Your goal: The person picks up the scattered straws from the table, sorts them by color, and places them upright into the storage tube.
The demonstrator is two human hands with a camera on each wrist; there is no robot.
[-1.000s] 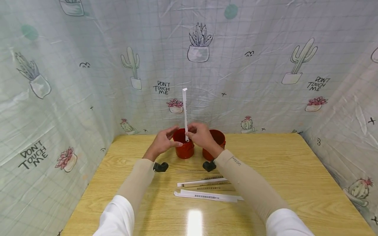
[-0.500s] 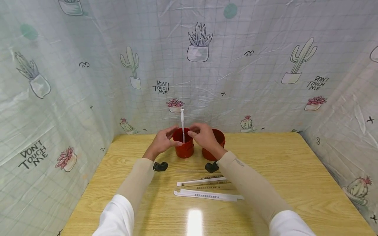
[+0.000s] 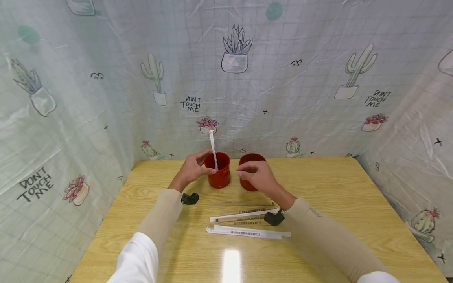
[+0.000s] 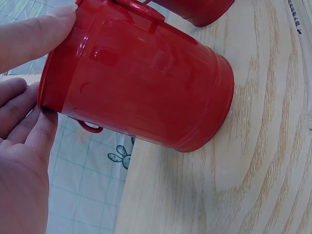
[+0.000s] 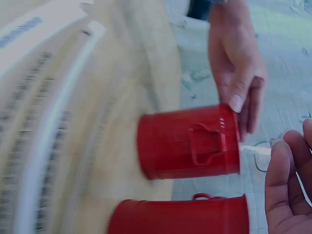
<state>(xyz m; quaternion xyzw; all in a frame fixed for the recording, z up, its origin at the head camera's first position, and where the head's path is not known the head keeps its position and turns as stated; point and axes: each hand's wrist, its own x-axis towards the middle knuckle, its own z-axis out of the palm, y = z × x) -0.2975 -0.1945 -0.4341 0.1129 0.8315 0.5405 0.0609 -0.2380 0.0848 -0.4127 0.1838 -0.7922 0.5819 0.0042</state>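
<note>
My left hand [image 3: 192, 169] grips the rim of the left red bucket [image 3: 220, 181], its thumb at the near side and fingers behind, as the left wrist view shows on the bucket wall [image 4: 141, 83]. A white paper-wrapped straw [image 3: 213, 147] stands in that bucket, leaning left, its lower end hidden inside. My right hand [image 3: 260, 177] hovers in front of the right red bucket [image 3: 246, 184], fingers loosely bent with thumb and index fingertips close together. Nothing shows between those fingertips in the right wrist view, where the hand [image 5: 290, 180] sits beyond the bucket rims.
Several wrapped straws lie crosswise on the wooden table [image 3: 318, 220] nearer to me, white ones [image 3: 247, 232] in front and brown ones [image 3: 244, 223] behind. A thin straw [image 3: 240, 203] lies closest to the buckets. Behind the table hangs a cactus-print curtain [image 3: 283, 98].
The straw has gone down into the left bucket and tilted left. My right hand has let go of it and moved right, to the front of the other bucket. My left hand stays put.
</note>
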